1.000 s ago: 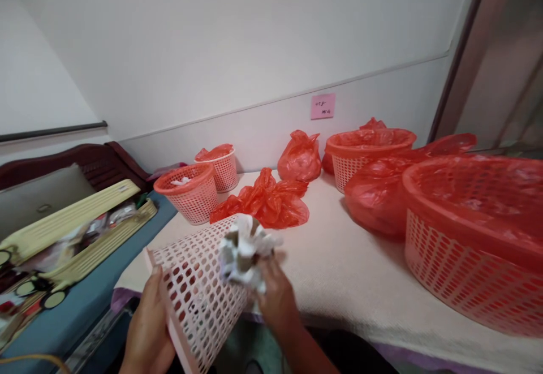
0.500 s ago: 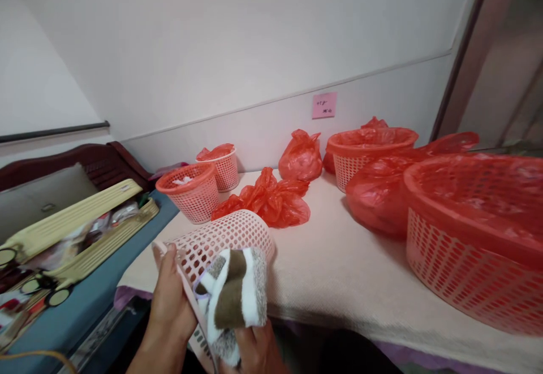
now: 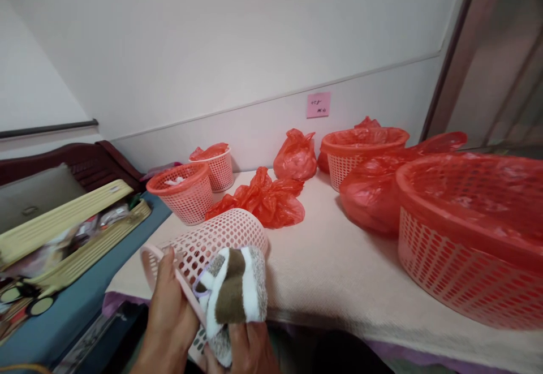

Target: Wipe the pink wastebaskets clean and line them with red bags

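Observation:
A pale pink perforated basket (image 3: 237, 227) lies tipped on its side at the table's near edge, its mouth toward the lower left. My left hand (image 3: 169, 312) is closed round its rim. Against the outside of the basket, my right hand (image 3: 250, 348) grips a striped towel (image 3: 231, 295) in brown, white and grey with a thin purple edge. The towel is bunched and covers part of the basket's wall. Just behind the basket, a crumpled red plastic bag (image 3: 267, 201) rests on the white table cover (image 3: 331, 266).
Two small bins, one red-lined (image 3: 190, 196) and one white-rimmed (image 3: 220, 170), stand back left. A tied red bag (image 3: 296, 156) sits by the wall. Red-lined baskets, one large (image 3: 462, 261), and a full red bag (image 3: 373, 198) occupy the right. An open cream case (image 3: 68, 215) lies left.
The view has shifted slightly, so most things sit a little further left. Both hands keep their hold on the basket and towel, which have barely moved.

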`<action>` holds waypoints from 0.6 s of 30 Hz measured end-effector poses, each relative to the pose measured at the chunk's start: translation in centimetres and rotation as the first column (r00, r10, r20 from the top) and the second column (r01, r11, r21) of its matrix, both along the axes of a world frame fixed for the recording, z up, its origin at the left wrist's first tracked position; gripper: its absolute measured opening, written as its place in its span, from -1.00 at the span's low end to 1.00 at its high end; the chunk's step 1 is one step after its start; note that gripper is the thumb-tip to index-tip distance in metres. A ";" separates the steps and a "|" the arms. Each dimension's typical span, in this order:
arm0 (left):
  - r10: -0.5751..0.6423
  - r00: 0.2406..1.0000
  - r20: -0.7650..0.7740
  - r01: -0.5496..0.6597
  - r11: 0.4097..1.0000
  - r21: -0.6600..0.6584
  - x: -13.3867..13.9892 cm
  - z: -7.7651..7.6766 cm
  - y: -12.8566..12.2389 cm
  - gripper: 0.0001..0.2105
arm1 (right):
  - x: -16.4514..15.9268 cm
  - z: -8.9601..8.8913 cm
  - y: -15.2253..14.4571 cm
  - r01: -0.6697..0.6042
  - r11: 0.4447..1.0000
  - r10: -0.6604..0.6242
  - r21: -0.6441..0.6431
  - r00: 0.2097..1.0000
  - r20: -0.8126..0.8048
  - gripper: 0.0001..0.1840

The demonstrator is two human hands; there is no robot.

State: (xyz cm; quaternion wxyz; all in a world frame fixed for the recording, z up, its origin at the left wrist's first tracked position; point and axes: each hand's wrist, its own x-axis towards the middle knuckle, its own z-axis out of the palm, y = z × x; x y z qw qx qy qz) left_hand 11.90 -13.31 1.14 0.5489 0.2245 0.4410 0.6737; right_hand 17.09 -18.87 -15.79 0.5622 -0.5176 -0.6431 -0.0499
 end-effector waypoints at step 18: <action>0.326 -0.114 -0.939 0.675 0.718 0.168 -8.5 -21.2 -3.8 -0.30 | 7.0 4.6 2.5 -0.265 0.964 0.237 -0.003 0.865 -0.442 -0.74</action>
